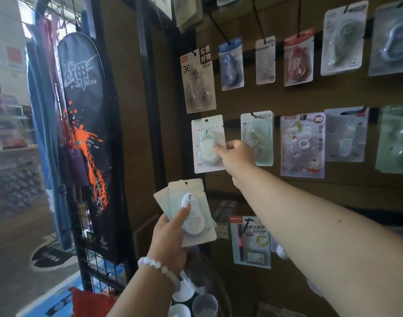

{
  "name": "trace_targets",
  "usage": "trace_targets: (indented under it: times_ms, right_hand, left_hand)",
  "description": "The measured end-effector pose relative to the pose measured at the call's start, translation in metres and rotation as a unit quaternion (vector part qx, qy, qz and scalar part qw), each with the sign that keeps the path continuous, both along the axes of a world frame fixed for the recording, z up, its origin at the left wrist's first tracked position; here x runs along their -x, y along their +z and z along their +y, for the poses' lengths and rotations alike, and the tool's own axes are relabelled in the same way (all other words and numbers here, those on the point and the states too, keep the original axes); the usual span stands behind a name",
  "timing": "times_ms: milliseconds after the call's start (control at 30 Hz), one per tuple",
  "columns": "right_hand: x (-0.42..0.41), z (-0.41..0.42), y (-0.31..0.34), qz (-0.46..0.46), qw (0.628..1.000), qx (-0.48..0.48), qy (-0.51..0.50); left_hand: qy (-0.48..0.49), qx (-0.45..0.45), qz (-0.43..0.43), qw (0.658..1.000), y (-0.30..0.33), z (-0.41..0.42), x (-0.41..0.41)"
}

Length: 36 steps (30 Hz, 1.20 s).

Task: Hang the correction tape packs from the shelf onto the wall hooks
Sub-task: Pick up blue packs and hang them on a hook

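The right hand is reaching up to the brown wall and pinching the right edge of a pale pack, thumb on the blister, fingers curled behind the card. That pack is sitting flat against the wall at the left end of the middle row, its punched hole near the top edge; I cannot tell whether a hook is passing through it. Just right of it, partly behind the hand, a green pack is hanging, so there is hardly any room on that side. To its left a bare strip of wall is running to the black post, and above it a grey pack is hanging close over its top edge.

The left hand is gripping a fan of packs lower down, thumb pressing on the front blister marked 5, a second card edge showing behind on the left. These are being held well clear of the wall, in open air below the hanging row. A pen card is hanging just right of them, beneath the right forearm.
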State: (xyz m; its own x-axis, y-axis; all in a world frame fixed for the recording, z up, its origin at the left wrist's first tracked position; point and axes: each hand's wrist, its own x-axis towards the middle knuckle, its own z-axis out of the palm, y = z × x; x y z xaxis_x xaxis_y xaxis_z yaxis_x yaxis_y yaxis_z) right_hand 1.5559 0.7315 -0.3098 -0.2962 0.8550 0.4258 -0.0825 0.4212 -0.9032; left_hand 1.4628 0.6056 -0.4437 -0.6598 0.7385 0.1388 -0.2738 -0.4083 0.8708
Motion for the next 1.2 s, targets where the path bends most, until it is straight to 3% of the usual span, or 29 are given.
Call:
trace_targets:
  times_ms: [633, 833, 1100, 1200]
  right_hand:
    - [0.024, 0.001, -0.017, 0.031, 0.996, -0.066, -0.053]
    - [0.029, 0.013, -0.021, 0.032, 0.997, -0.024, -0.068]
    - [0.048, 0.054, 0.001, -0.122, 0.977, 0.007, -0.174]
    - [0.047, 0.060, -0.001, -0.154, 0.975, 0.042, -0.155]
  left_hand:
    - [-0.003, 0.017, 0.003, 1.000, -0.020, 0.018, 0.030]
    - [-0.009, 0.022, 0.005, 1.000, -0.022, 0.022, 0.033]
    - [-0.019, 0.018, -0.016, 1.000, -0.020, 0.025, 0.037]
    - [-0.016, 0.014, -0.009, 1.000, -0.017, 0.026, 0.038]
